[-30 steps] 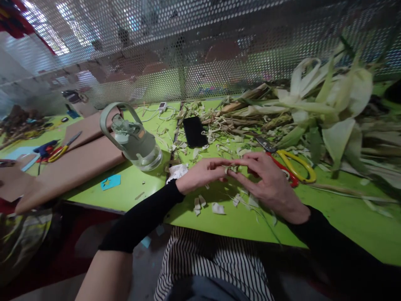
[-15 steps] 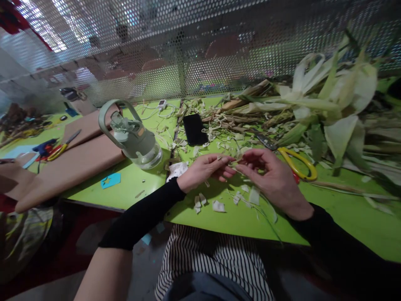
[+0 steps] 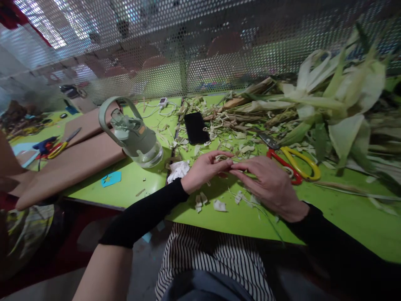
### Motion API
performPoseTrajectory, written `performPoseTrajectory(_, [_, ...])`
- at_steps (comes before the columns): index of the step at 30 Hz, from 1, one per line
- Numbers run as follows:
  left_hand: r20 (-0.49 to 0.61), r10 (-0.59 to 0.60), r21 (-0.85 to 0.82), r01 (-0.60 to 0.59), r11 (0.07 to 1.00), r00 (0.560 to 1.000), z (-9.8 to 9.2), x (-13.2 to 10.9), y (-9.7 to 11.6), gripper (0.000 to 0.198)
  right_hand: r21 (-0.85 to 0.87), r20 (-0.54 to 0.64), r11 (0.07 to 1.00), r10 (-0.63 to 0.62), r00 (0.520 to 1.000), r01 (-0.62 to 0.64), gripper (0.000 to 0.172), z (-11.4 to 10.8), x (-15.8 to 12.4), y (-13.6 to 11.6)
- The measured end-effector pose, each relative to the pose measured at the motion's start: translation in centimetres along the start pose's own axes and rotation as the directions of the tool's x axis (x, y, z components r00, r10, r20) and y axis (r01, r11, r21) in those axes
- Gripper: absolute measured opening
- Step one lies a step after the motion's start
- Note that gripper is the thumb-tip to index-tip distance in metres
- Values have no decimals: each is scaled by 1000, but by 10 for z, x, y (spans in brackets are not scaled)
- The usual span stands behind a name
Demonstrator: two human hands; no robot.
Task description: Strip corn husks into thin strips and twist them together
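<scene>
Over the green table (image 3: 216, 223), my left hand (image 3: 205, 169) pinches a small piece of pale husk (image 3: 222, 157) between thumb and fingers. My right hand (image 3: 272, 182) meets it there, its thumb and fingertips pressed together at the left fingertips; what they grip is too small to make out. Scraps of cut husk (image 3: 219, 205) lie below the hands. Just right of my right hand are scissors with red and yellow handles (image 3: 302, 163). A black phone (image 3: 196, 128) lies behind my left hand.
Corn husks (image 3: 344, 104) pile up at the back right. A green bottle (image 3: 138, 140) stands left of my hands, near crumpled white tissue (image 3: 178, 170). Brown paper (image 3: 84, 161), other scissors (image 3: 64, 144) and a blue card (image 3: 111, 179) are farther left. A perforated screen (image 3: 150, 50) borders the back.
My right hand has turned palm down and moved left, its fingers closing at the left fingertips. More of the red scissor handle shows. A blurred arm has appeared at the left edge.
</scene>
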State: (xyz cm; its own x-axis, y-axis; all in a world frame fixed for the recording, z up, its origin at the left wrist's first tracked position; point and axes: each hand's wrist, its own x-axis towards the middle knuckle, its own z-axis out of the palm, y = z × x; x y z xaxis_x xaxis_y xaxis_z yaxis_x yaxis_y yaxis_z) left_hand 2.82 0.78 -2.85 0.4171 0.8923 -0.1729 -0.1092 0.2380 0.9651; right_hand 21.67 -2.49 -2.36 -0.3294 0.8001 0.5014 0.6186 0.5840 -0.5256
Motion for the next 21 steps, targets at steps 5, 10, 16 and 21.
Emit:
performPoseTrajectory(5, [13,-41,-16,42,999,999,1,-2,6,18,127,-3,990,62,998,-61,13,-1,1,1])
performPoseTrajectory(10, [120,-141,4,142,990,983,-4,-7,20,14,306,52,917,252,966,-255,24,2,-1,9])
performPoseTrajectory(16, [152,-175,14,175,985,973,-5,-11,26,16,442,172,776,420,891,-451,41,2,1,7])
performPoseTrajectory(21, [88,-92,28,90,996,992,-1,-10,20,25,443,207,738,468,859,-509,42,2,2,4])
